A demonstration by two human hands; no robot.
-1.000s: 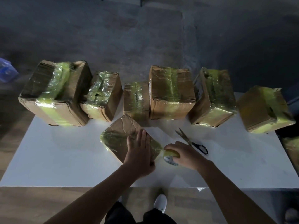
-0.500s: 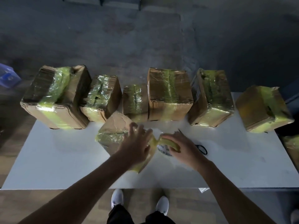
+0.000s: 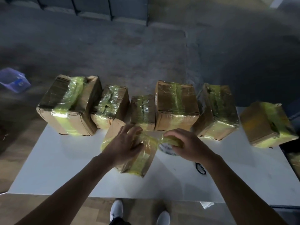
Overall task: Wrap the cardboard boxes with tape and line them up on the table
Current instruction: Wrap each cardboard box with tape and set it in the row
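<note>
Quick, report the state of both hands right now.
Left hand: fingers curled on the near box, gripping it.
Right hand: closed round the tape roll, holding it.

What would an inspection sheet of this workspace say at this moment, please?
Surface: white table, dimly lit.
Job's things: six wrapped boxes in a row along the far edge; seventh box tipped up near the front, partly taped; tape roll beside it, tape running between them.
Clutter: scissors, only a black handle loop showing by the right forearm.
Grippers: left hand grips the seventh box's top; right hand grips the tape roll.
Cables: nothing seen.
Surroundings: grey floor; blue bin at left; another taped box past the table's right edge.
</note>
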